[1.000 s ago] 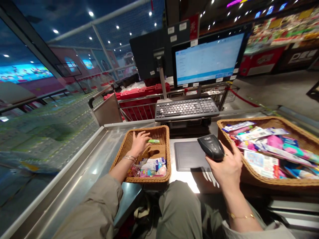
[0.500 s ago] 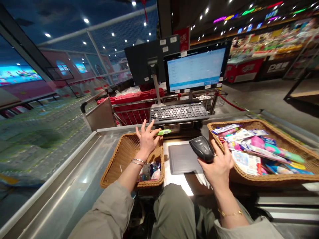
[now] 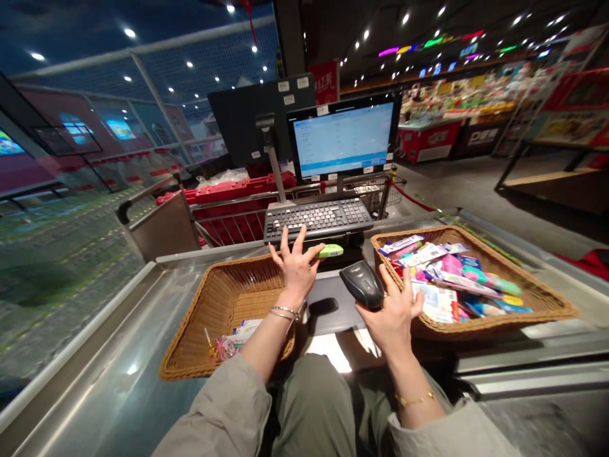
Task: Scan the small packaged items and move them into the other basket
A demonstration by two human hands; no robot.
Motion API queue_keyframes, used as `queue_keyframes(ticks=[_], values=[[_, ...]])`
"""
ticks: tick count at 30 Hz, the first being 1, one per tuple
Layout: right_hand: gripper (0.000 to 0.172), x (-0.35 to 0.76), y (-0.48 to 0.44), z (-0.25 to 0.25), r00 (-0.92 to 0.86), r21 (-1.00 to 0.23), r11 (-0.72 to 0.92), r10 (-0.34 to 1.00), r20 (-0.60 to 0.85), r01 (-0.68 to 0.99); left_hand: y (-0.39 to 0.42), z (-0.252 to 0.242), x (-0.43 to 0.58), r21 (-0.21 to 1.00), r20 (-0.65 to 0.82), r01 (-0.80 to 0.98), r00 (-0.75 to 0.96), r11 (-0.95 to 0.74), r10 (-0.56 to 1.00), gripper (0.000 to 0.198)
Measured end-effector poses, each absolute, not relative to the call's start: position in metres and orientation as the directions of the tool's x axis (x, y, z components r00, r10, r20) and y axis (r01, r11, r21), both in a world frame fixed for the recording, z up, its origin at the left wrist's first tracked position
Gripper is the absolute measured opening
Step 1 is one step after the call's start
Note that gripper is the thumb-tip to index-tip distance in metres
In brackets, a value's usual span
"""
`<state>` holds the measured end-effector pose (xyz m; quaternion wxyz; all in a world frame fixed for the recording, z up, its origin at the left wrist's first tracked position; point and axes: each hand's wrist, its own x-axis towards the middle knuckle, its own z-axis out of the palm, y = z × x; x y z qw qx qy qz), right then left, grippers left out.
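Observation:
My left hand (image 3: 297, 270) is raised over the near edge of a wicker basket (image 3: 228, 292), fingers spread, with a small green-and-white item (image 3: 330, 251) pinched at the thumb. A few bright packets (image 3: 233, 335) lie low in that basket, partly hidden by my forearm. My right hand (image 3: 392, 317) grips a black handheld barcode scanner (image 3: 361, 284) just in front of a larger wicker basket (image 3: 547, 306). That basket is heaped with flat colourful packets (image 3: 442, 279), and my right fingertips are close to its rim.
A black keyboard (image 3: 318, 220) sits right behind the green item, below a lit monitor (image 3: 342, 139). A dark pad (image 3: 323, 315) lies between the baskets. A steel counter (image 3: 95, 362) runs along the left, and a wire cart (image 3: 228, 219) stands beyond it.
My left hand has risen out of the small basket, carrying the green item up toward the keyboard. The whole scene has shifted left in view as my head turned right.

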<state>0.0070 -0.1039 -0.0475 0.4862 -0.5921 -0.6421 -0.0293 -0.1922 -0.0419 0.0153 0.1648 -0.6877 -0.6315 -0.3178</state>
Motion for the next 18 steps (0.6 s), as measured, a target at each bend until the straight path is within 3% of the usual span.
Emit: queue_keyframes(ticks=[18], values=[[0.024,0.007,-0.104,-0.045,0.116,-0.518,0.347,0.736,0.667,0.782,-0.037,-0.003,-0.194,0.177,0.665,0.975,-0.019,-0.133,0.747,0.032]])
